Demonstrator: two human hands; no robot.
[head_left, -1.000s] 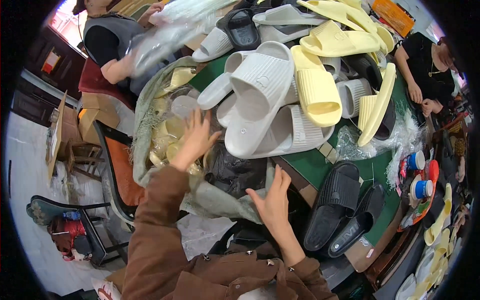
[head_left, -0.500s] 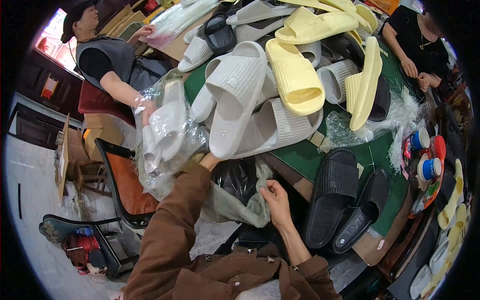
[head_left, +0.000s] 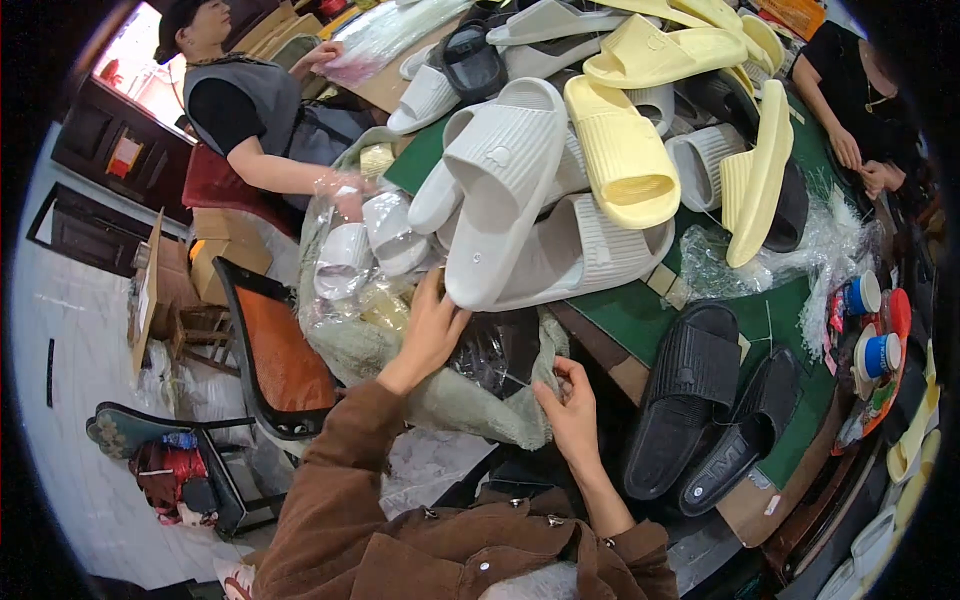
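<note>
My left hand (head_left: 428, 335), fingers together, touches a white slipper (head_left: 505, 190) at the table's near edge, lengthwise away from me. My right hand (head_left: 572, 415) pinches the sack (head_left: 470, 405); slippers crowd around.

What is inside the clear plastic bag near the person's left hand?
Inside the clear plastic bag lie white ribbed slippers, with pale yellow ones lower down. The left hand reaches beside it. The bag's bottom is covered by crumpled film.
</note>
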